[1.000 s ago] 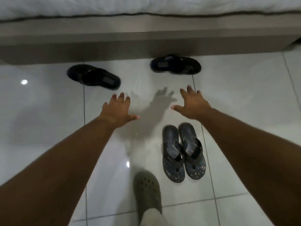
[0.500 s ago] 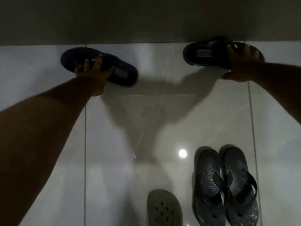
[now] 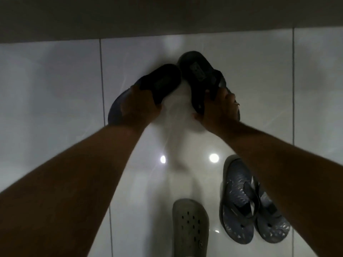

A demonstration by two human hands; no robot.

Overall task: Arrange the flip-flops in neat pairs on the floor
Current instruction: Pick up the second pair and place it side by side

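Lower right of frame: a pair of grey-blue patterned rubber flip-flops (image 3: 250, 206) lies side by side on the glossy white tiled floor (image 3: 55, 89), edges touching, partly hidden by the right forearm; this pair reads as done. Upper centre: two black foam flip-flops with dark straps, not yet paired. Left hand (image 3: 139, 106) is wrapped round the middle of the left black flip-flop (image 3: 159, 80), fingers curled over its edge. Right hand (image 3: 217, 106) grips the right black flip-flop (image 3: 198, 71) at the strap end, fingers clamped on it. Their far ends nearly meet, forming an inverted V. Whether they are lifted or sliding, cannot tell; dim light. Remaining, by my judgement: swing them parallel and set down. Bottom centre: an olive perforated clog (image 3: 189, 225).
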